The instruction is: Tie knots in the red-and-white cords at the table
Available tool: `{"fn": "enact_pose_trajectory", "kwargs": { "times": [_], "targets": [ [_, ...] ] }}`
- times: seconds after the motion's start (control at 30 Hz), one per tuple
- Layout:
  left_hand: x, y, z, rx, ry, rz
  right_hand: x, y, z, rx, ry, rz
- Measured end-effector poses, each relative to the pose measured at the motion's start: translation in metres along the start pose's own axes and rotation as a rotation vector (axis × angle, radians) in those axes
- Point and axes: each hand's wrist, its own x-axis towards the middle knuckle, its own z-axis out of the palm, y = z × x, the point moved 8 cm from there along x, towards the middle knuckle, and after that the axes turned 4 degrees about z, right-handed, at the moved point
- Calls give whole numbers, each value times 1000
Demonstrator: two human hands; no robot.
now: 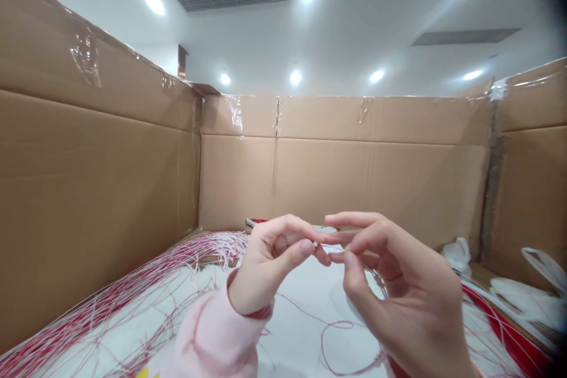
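My left hand (270,266), in a pink sleeve, and my right hand (398,289) are raised together over a white table (305,319). Both pinch with thumb and fingertips, meeting around a tiny pale piece (316,243) at the end of a thin red string (336,331). The string drops from my fingers and loops loosely on the table below my right hand. The other fingers of both hands are curled or half spread.
A thick spread of red and white strings (146,289) covers the table's left side; more red strings (500,319) lie at right. Tall cardboard walls (345,177) enclose the table on three sides. White plastic bags (527,295) sit at the right.
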Motion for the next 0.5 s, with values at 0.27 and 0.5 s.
{"fn": "enact_pose_trajectory", "kwargs": {
  "times": [0.27,0.5],
  "targets": [
    [0,0,-1,21,11,-11,0,-2,-2,-24,1,-14],
    [0,-6,-1,-33,14,-51,0,-1,0,-61,-62,-57]
  ]
}}
